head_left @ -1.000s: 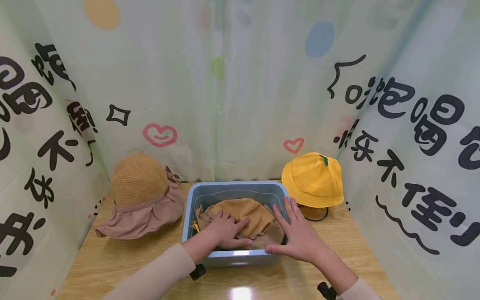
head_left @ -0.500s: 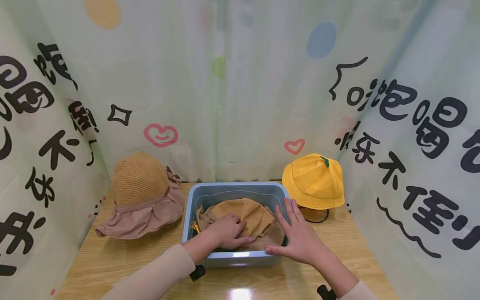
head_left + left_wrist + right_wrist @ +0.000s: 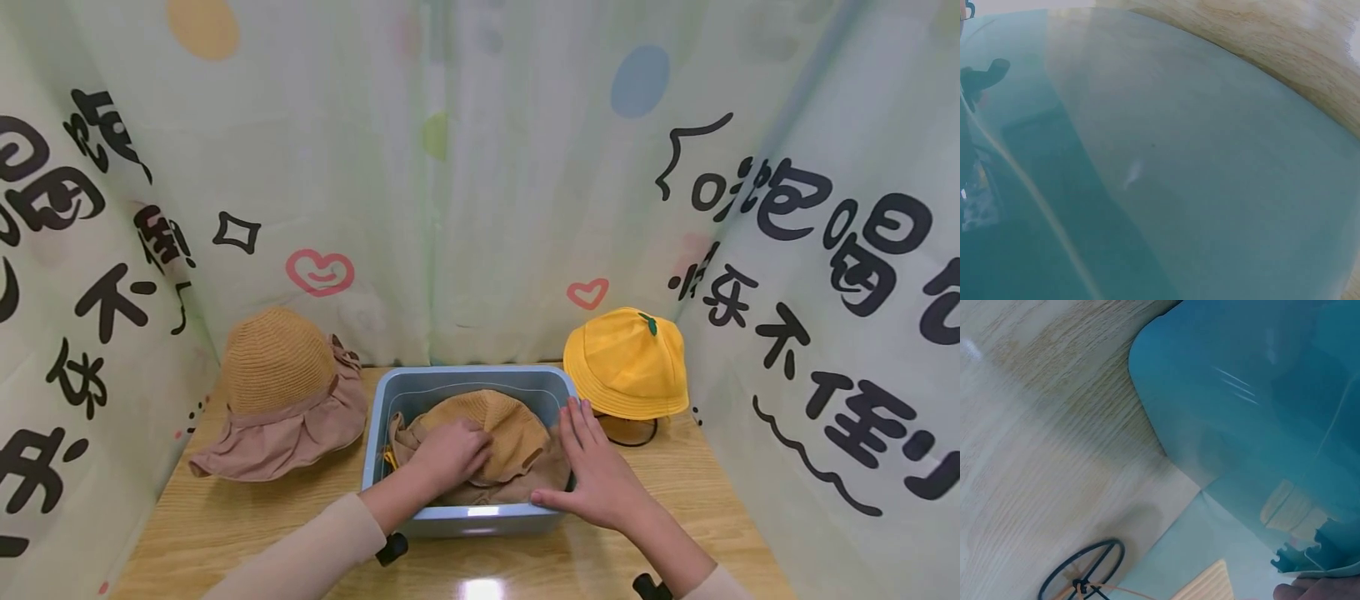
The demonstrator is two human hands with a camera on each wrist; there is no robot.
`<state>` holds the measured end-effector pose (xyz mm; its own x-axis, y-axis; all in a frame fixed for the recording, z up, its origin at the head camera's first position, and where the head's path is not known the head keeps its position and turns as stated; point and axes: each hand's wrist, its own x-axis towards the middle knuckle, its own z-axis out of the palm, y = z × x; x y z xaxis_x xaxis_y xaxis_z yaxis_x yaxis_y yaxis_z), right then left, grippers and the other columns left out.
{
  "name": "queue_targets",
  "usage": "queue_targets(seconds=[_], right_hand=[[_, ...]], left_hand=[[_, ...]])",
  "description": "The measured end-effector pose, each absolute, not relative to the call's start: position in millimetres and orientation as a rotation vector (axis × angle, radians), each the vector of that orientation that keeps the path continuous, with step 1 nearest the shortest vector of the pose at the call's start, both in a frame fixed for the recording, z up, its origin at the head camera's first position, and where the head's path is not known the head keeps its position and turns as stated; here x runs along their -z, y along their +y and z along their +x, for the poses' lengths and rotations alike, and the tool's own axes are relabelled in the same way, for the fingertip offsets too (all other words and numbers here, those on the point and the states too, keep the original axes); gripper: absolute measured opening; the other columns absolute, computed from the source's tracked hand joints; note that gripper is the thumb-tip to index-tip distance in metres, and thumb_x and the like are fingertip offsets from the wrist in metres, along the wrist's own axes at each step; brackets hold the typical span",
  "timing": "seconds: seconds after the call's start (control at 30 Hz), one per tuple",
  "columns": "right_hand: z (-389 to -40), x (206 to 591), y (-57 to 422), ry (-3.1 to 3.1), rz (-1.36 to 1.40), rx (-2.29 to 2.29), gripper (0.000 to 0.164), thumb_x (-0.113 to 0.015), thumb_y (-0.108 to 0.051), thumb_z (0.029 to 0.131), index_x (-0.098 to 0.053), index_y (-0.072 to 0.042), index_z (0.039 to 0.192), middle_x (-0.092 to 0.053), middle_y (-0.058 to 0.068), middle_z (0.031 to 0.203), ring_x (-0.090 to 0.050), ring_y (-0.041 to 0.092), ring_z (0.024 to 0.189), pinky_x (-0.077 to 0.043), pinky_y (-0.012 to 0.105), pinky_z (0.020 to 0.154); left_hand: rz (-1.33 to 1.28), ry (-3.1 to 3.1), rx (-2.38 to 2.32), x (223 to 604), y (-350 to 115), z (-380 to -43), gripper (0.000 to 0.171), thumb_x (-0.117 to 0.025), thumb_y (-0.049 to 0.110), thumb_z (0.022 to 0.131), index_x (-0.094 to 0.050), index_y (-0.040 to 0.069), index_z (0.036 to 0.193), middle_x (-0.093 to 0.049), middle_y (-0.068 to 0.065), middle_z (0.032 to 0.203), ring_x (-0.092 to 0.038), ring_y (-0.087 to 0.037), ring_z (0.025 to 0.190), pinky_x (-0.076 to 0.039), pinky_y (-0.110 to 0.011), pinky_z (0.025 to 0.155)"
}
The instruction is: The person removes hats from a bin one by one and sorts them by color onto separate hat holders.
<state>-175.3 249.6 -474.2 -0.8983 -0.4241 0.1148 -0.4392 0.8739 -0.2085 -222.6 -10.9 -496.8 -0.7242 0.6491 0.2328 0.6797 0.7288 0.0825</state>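
A blue plastic bin (image 3: 480, 523) stands on the wooden table with a tan straw sun hat (image 3: 513, 429) inside, its fabric brim spread along the near side. My left hand (image 3: 453, 454) reaches over the front rim and grips the hat's crown with curled fingers; the fingertips are partly hidden. Over the bin's right front corner lies my right hand (image 3: 600, 475), fingers straight against the right rim and thumb along the front rim. In the left wrist view, the bin's outer wall (image 3: 1222, 156) fills the picture. Fingertips (image 3: 1319, 590) show at the rim in the right wrist view.
Left of the bin stands another straw hat (image 3: 281, 367) with a dusty-pink brim. Behind right, a yellow hat (image 3: 622, 367) sits on a black wire stand (image 3: 1082, 569). A yellow bit (image 3: 390, 456) shows inside the bin's left side. Printed curtains (image 3: 480, 208) enclose the table.
My left hand's fingers have curled in on the hat, and its crown has risen slightly. My right hand's fingers have drawn closer together on the rim.
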Motion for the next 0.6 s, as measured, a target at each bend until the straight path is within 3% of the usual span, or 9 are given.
queue_targets(seconds=[0.23,0.6], right_hand=[[-175.4,473.9,249.3,-2.972,0.674,-0.351,0.126,-0.062,-0.079,0.075,-0.016,0.006,0.156,-0.008,0.025,0.165,-0.008,0.046,0.151,-0.025,0.057,0.117],[-175.4,475.9,250.0,-2.98,0.662,-0.372,0.125,-0.061,-0.081,0.076,-0.02,0.005,0.156,-0.007,0.023,0.165,-0.007,0.044,0.152,-0.025,0.056,0.117]], left_hand=[[-0.924,-2.69,0.333,494.2,-11.3,-221.8,0.022,-0.067,0.025,0.096,-0.069,0.024,0.074,-0.067,0.007,0.075,-0.062,-0.009,0.073,-0.047,-0.028,0.055],[-0.843,-2.6,0.428,493.2,-15.7,-220.7,0.01,-0.077,0.029,0.087,-0.077,0.023,0.078,-0.072,0.01,0.078,-0.064,-0.012,0.08,-0.055,-0.032,0.071]])
